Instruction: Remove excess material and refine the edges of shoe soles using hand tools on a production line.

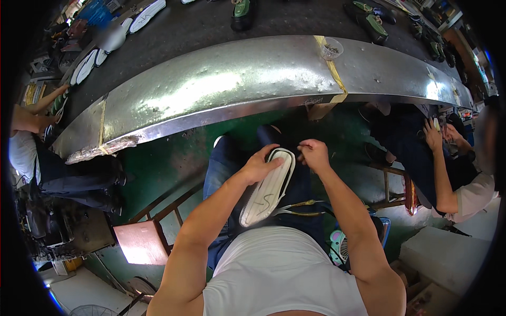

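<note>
I'm looking down past a long dented metal bench (221,87) that is curving across the top, with shoes (371,23) and white soles (147,15) lying on the dark belt behind it and a green floor (168,158) below. In the lap, a white sole (269,187) is lying tread-up, and I'm reading its long axis as running from the near end by the belly up and slightly right to the far tip under the bench edge. The left hand (259,166) is sitting on the far left rim, fingers curled over the edge and gripping it. The right hand (313,154) is hovering just beside the far tip, to its right, fingers bunched together; I'm not able to tell whether they're pinching anything. So both hands are crowding the far end, the left one actually touching. Scissors (298,209) are resting on the thigh near the sole's near end. A co-worker's hands (440,134) are working at the far right.
</note>
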A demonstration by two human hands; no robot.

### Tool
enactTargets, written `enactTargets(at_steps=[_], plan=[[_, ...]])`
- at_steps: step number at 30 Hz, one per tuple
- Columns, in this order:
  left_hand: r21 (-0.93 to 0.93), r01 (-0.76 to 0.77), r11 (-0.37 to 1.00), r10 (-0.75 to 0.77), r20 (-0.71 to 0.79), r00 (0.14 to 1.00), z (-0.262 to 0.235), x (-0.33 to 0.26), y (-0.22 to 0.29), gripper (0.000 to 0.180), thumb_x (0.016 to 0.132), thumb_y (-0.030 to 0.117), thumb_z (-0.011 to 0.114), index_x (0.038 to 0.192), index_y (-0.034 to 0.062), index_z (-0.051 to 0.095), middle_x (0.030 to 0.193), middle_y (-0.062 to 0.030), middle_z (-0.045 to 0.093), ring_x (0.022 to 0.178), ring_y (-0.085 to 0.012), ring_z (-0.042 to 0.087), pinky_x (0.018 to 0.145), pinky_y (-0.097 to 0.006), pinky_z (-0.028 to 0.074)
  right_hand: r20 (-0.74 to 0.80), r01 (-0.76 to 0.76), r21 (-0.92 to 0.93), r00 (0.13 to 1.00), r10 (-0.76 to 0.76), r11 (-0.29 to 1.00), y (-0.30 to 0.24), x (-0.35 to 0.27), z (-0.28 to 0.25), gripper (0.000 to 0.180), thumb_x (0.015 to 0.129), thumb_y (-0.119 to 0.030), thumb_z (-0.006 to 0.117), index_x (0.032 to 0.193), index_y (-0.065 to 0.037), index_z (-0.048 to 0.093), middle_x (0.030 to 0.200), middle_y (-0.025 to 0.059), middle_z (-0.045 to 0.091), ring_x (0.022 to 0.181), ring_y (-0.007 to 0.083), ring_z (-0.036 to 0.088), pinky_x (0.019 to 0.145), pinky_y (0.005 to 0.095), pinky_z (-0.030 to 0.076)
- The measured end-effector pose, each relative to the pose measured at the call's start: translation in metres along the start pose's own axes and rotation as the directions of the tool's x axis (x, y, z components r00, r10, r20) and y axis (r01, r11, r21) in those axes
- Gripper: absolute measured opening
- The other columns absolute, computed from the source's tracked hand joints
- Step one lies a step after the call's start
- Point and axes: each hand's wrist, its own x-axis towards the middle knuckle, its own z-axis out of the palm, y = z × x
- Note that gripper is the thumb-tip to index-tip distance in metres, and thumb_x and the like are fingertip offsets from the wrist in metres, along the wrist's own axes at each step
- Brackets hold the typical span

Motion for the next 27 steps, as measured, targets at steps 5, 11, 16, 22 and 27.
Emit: enactTargets(at_steps=[5, 11, 16, 22, 27], plan=[[0.070, -0.037, 0.997, 0.039, -0.025, 0.999, -0.001, -0.005, 0.020, 0.061, 0.092, 0.024, 0.072, 0.144, 0.0069, 0.046, 0.121, -0.0116, 0.064, 0.109, -0.0169, 0.060, 0.095, -0.031, 0.049, 0.077, 0.542, -0.072, 0.840, -0.537, 0.838, -0.020, -0.043, 0.008, 0.031, 0.093, -0.017, 0.067, 0.119, 0.000, 0.063, 0.112, 0.0156, 0.069, 0.097, 0.0218, 0.069, 0.077, 0.0325, 0.054], [-0.249, -0.126, 0.960, 0.092, -0.143, 0.985, -0.032, -0.029, 0.014, 0.064, 0.090, 0.020, 0.074, 0.146, 0.0050, 0.045, 0.128, -0.0128, 0.063, 0.115, -0.0205, 0.059, 0.101, -0.032, 0.046, 0.495, 0.644, -0.509, 0.762, -0.418, 0.571, -0.024, -0.104, -0.017, 0.039, 0.086, -0.030, 0.073, 0.111, -0.002, 0.061, 0.104, 0.0178, 0.063, 0.093, 0.0362, 0.065, 0.080, 0.0424, 0.054], [-0.319, -0.375, 0.870, 0.269, -0.330, 0.905, -0.062, -0.111, 0.057, 0.069, 0.091, 0.010, 0.071, 0.152, 0.0077, 0.038, 0.137, -0.0104, 0.055, 0.122, -0.0182, 0.053, 0.106, -0.031, 0.041, 0.679, 0.604, -0.658, 0.735, 0.007, 0.450, -0.002, -0.161, -0.042, 0.063, 0.077, -0.034, 0.079, 0.127, -0.005, 0.057, 0.112, 0.0189, 0.062, 0.099, 0.0356, 0.066, 0.082, 0.0419, 0.055], [0.010, -0.442, 0.897, 0.420, -0.334, 0.844, -0.087, -0.156, 0.011, 0.075, 0.091, 0.011, 0.071, 0.154, 0.0109, 0.032, 0.151, -0.0142, 0.033, 0.138, -0.0237, 0.037, 0.114, -0.035, 0.032, 0.720, -0.071, -0.097, 0.684, 0.119, 0.993, 0.015, -0.136, -0.067, 0.055, 0.080, -0.017, 0.072, 0.131, -0.003, 0.054, 0.107, 0.0094, 0.065, 0.080, 0.0244, 0.067, 0.074, 0.0362, 0.055], [-0.173, -0.344, 0.923, 0.245, -0.427, 0.870, -0.096, -0.156, -0.015, 0.059, 0.099, 0.024, 0.063, 0.150, 0.0135, 0.038, 0.143, -0.0132, 0.044, 0.131, -0.0216, 0.043, 0.112, -0.034, 0.033, 0.821, -0.186, 0.052, 0.568, 0.065, 0.981, -0.067, -0.149, 0.008, 0.036, 0.092, -0.014, 0.063, 0.126, -0.002, 0.057, 0.105, 0.0068, 0.066, 0.082, 0.0140, 0.063, 0.070, 0.0294, 0.052]])
